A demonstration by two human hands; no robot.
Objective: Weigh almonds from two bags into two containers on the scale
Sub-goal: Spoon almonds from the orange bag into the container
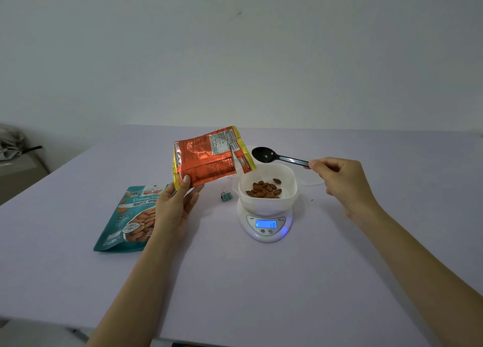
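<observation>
Evidently mid-way through a weighing: found almonds (264, 189) lying in the white container (266, 170) on the scale (281, 235), gripped the tilted orange bag (206, 158) just beside it in the left hand (175, 208), pinched an empty-looking black spoon (264, 154) above its far rim in the right hand (339, 179), and judged a careful scoop from that bag due next.

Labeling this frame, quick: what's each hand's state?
Left hand: holds the orange bag.
Right hand: holds the spoon.
</observation>
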